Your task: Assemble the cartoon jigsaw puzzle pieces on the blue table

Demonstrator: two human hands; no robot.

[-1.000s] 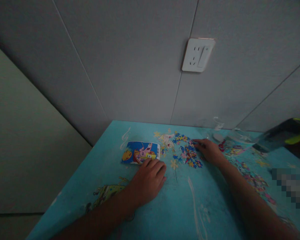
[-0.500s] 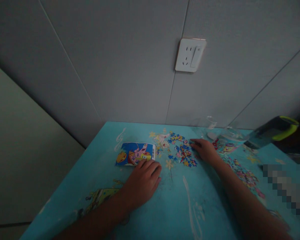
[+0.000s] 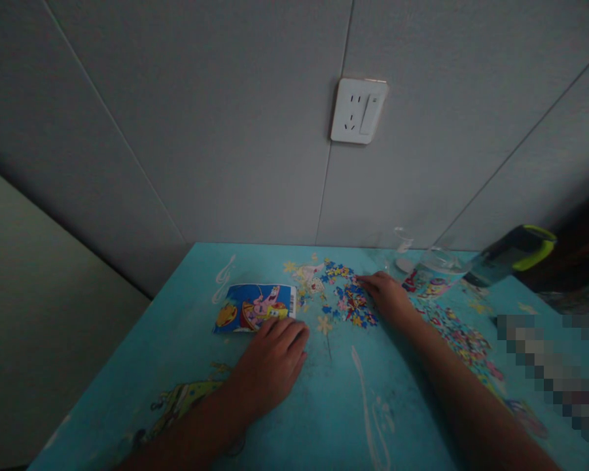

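Observation:
My left hand [image 3: 278, 360] lies palm down on the table, fingers loosely bent and slightly apart, holding nothing. Its fingertips reach the lower right edge of a blue cartoon packet [image 3: 255, 306]. Over the right side of a pile of small jigsaw puzzle pieces [image 3: 356, 307], my right hand [image 3: 383, 294] has its thumb and fingers pinched together at a puzzle piece, which they mostly hide. The pieces in this pile are mostly blue, yellow and red.
More colourful pieces [image 3: 464, 337] spread beside my right forearm. Behind them stand a clear tub with a cartoon label [image 3: 436, 278], a small clear cup [image 3: 402, 241] and a dark bottle with a yellow-green rim [image 3: 508, 256]. A wall with a socket [image 3: 358, 111] borders the blue printed table [image 3: 319, 418].
The view has shifted a little, so most things sit further left. My right hand has moved slightly along the pieces; my left hand stays by the packet.

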